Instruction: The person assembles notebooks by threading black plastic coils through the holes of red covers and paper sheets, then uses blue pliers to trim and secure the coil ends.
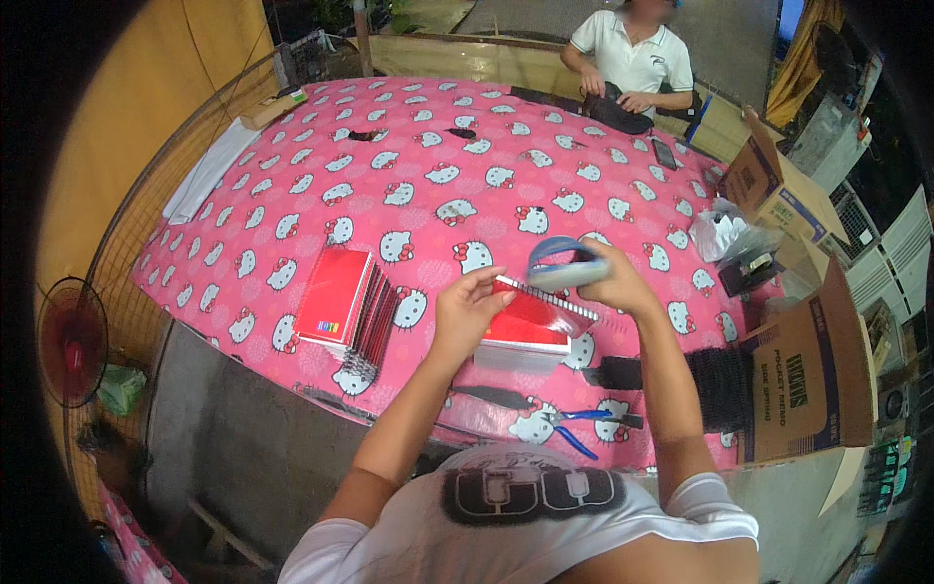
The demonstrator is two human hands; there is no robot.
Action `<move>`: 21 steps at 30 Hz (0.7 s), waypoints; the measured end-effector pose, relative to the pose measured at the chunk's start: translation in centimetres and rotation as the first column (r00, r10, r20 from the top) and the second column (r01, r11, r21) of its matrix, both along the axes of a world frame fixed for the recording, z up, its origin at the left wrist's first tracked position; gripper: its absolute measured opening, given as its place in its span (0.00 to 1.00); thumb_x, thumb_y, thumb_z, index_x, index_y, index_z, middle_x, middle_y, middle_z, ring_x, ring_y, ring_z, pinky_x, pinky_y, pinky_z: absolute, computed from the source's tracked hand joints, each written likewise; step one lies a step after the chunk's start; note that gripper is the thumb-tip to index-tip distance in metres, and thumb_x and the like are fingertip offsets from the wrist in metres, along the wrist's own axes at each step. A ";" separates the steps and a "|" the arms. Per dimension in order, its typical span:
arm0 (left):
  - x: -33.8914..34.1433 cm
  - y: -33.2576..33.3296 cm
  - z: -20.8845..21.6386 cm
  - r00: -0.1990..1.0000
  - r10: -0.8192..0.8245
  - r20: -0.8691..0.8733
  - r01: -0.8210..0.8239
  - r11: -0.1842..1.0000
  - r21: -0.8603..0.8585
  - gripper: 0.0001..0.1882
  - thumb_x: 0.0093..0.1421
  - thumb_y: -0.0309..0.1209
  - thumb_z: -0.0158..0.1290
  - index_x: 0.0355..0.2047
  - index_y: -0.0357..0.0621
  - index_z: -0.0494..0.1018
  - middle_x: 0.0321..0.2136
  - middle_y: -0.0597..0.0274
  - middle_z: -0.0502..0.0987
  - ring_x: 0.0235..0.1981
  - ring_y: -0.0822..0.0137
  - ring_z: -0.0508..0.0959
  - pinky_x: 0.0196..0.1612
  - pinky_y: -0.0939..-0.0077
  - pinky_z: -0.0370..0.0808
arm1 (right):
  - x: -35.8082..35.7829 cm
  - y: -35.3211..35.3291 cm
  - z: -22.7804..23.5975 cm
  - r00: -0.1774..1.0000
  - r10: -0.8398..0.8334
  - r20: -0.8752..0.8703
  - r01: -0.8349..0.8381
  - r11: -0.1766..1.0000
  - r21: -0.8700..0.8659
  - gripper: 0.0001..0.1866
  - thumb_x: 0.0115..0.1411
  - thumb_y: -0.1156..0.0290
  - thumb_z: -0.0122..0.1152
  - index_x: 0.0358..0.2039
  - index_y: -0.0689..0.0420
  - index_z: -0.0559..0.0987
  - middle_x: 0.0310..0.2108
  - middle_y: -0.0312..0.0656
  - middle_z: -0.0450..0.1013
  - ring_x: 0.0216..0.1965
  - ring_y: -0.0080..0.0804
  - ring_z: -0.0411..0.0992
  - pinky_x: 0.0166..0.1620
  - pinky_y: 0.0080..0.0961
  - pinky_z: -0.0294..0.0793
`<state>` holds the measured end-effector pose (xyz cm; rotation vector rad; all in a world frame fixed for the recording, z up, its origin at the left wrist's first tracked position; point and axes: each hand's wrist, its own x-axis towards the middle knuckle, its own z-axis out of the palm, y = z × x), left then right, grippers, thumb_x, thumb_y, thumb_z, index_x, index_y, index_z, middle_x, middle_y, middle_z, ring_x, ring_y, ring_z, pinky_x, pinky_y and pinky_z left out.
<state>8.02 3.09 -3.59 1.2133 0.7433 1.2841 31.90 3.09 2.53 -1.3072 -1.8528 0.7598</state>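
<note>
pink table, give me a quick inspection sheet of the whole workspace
Surface: pink patterned tablecloth, dark patches toward the far side.
Things: red notebook stack at left, red pile near hands.
Clutter: blue-handled pliers, black coils, plastic bag, phone.
Hands: left hand at the red pile's corner, grip unclear; right hand holds a blurred blue-and-white object.
Cables: thin dark line at the wall, possibly cord.
Surroundings: cardboard boxes at right, round fan at left, another person opposite.

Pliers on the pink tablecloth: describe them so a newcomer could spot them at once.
Toward the near edge of the pink tablecloth, just below the central red-covered stack, lie the pliers. Their spread blue handles set them apart from the black bundle to their right.
</note>
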 end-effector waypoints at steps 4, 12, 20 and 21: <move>-0.7 0.2 0.7 1.000 -0.016 -0.007 0.016 0.996 -0.088 0.20 0.51 0.17 0.59 0.47 0.36 0.73 0.33 0.64 0.76 0.34 0.76 0.75 0.38 0.84 0.74 | -0.9 0.2 0.7 0.999 -0.006 -0.049 0.003 0.997 -0.077 0.22 0.34 0.80 0.65 0.34 0.58 0.73 0.27 0.37 0.73 0.32 0.23 0.69 0.37 0.25 0.70; -1.0 0.0 0.7 0.989 -0.105 0.105 0.119 0.984 -0.131 0.15 0.50 0.17 0.59 0.40 0.35 0.75 0.32 0.59 0.78 0.32 0.72 0.77 0.38 0.80 0.75 | 4.2 -1.8 -6.4 0.637 -0.551 0.539 0.496 0.828 0.260 0.13 0.44 0.74 0.60 0.32 0.60 0.70 0.29 0.55 0.74 0.32 0.59 0.71 0.34 0.45 0.71; 0.9 -3.6 5.5 0.934 0.347 -0.081 -0.266 0.831 0.489 0.09 0.47 0.19 0.62 0.29 0.36 0.75 0.32 0.55 0.79 0.36 0.65 0.78 0.40 0.74 0.74 | 0.3 -15.7 -9.2 0.759 -0.379 0.530 0.353 0.923 0.154 0.32 0.44 0.63 0.66 0.50 0.59 0.68 0.48 0.54 0.64 0.52 0.52 0.61 0.52 0.46 0.60; 0.9 -4.2 4.8 0.926 0.351 -0.143 -0.213 0.794 0.569 0.09 0.46 0.19 0.62 0.29 0.36 0.75 0.32 0.55 0.79 0.36 0.64 0.78 0.40 0.73 0.74 | -1.1 -17.5 -9.9 0.851 -0.291 0.437 0.244 0.956 0.161 0.34 0.44 0.60 0.67 0.50 0.60 0.68 0.49 0.53 0.64 0.51 0.53 0.61 0.55 0.45 0.59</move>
